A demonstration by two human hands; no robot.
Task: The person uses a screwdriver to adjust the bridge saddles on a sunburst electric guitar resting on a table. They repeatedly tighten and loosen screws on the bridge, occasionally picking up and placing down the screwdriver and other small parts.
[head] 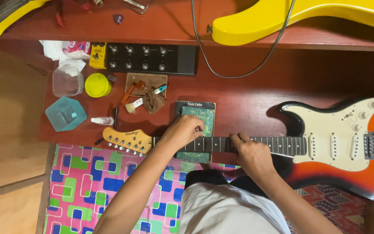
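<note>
Nearest the camera, the person's lap shows a white garment (230, 208). To its left lies a mat (104, 182) with a bright pattern of pink, green and blue blocks, and to its right a darker red patterned rug (325, 199).

An electric guitar (338, 143) lies flat across the near edge of the dark red worktop (247, 95), body to the right, neck (282, 145) running left to a pale wooden headstock (124, 139). The body is sunburst orange and black with a cream pickguard.

The left hand (182, 132) is curled over the neck just right of the headstock, fingers closed around it. The right hand (249, 154) rests on the neck further right, near the body, fingers bent onto the fretboard; whether it pinches anything cannot be told.

A green book (198, 125) lies under the neck, between the two hands.

Further back, left of the book: a small clear spray bottle (102, 121), a teal square container (66, 113), a brush (133, 105), a brown cloth (146, 86), a round yellow tin (97, 85) and a clear plastic tub (67, 82).

Beyond these sits a black pedal unit (150, 58) with two rows of knobs, a small yellow pedal (97, 55) touching its left end.

A black cable (239, 76) loops across the worktop toward the far side, where a yellow guitar body (299, 17) lies on a raised shelf.
</note>
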